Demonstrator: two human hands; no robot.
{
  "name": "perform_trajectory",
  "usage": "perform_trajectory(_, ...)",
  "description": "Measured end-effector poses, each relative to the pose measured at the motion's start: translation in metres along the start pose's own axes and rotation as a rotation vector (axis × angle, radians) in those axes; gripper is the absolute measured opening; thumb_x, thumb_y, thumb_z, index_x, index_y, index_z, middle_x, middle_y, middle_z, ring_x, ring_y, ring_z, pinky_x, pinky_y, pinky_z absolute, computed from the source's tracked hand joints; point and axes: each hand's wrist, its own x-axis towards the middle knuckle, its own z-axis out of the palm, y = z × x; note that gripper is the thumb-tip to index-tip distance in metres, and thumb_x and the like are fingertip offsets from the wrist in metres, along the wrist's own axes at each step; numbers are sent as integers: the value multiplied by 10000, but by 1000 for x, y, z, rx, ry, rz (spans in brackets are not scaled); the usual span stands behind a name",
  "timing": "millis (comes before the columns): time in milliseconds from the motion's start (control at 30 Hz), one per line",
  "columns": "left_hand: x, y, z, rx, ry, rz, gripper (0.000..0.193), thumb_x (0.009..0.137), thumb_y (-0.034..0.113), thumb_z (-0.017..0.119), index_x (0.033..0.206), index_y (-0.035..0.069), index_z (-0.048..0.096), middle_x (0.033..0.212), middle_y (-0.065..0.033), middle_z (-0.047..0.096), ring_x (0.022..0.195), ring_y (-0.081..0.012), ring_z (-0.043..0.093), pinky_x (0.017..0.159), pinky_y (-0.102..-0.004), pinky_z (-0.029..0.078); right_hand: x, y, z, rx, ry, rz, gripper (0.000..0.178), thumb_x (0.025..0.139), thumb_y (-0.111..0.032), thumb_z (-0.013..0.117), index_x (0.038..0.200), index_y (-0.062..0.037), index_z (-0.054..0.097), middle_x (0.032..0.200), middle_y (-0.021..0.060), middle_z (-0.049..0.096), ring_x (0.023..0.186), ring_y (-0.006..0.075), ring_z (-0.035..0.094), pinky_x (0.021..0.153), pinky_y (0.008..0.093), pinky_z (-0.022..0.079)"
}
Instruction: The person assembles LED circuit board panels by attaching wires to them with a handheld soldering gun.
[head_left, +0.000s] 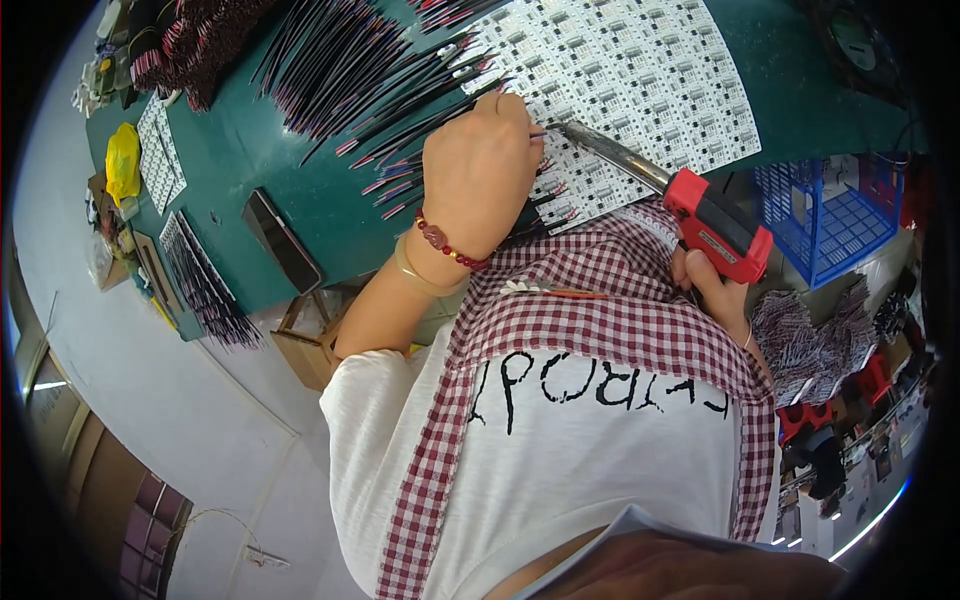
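- Apparently the step in hand is soldering wires to boards, spread across the green tabletop before me.
- On it lies a white sheet of small circuit boards, wires fanned along its left edge.
- My red-and-black soldering iron slants over that sheet, its tip beside my left fingertips.
- My right hand is closed under the handle, thumb showing; I cannot see how its other fingers wrap.
- My left hand is curled over the sheet's left edge, thumb and forefinger seemingly pinching 1 wire.
- At that point, I judge, the next move calls for holding the wire still and laying the tip precisely; whether they touch, I cannot tell.
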Motion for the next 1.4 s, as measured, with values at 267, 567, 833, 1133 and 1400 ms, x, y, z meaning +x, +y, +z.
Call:
perform_trajectory(267, -1, 1, 3, -13, 38, -12, 124, 741, 100, 663, 748, 49, 549, 719, -109, 609, 599, -300, 594, 522, -388, 471, 3, -1, 5, -149, 1, -12, 348, 882, -234, 572, 1101, 33, 529, 665, 74, 560, 544, 99, 485, 492, 222, 371)
perform_trajectory(567, -1, 0, 2, 0, 26, -14, 120, 750, 112, 653, 751, 49, 550, 724, -111, 610, 608, -301, 596, 531, -391, 475, -3, 3, 2, 43, 28, -17, 346, 866, -62, 604, 1195, 26, 540, 749, 45, 603, 618, 83, 534, 566, 229, 440)
perform_trajectory(833, -2, 0, 3, -43, 23, -24, 133, 748, 103, 662, 762, 38, 546, 733, -124, 608, 627, -315, 596, 545, -397, 475, -1, 1, 6, -70, 54, -8, 400, 878, -255, 599, 1154, 25, 526, 669, 78, 561, 547, 105, 486, 497, 222, 365)
perform_trajectory(1133, -1, 2, 2, -9, 21, -21, 126, 754, 107, 657, 761, 40, 550, 738, -118, 609, 624, -309, 598, 545, -396, 476, 1, -3, 4, -30, 9, 26, 265, 862, -34, 586, 1119, 24, 569, 709, 36, 591, 595, 79, 526, 549, 231, 430)
perform_trajectory(1400, -1, 1, 1, 12, 7, -10, 119, 753, 112, 655, 763, 42, 559, 746, -117, 613, 624, -307, 601, 550, -393, 478, -4, 1, 4, 79, 78, -14, 331, 885, -180, 584, 1132, 35, 539, 675, 60, 562, 556, 100, 489, 510, 232, 388)
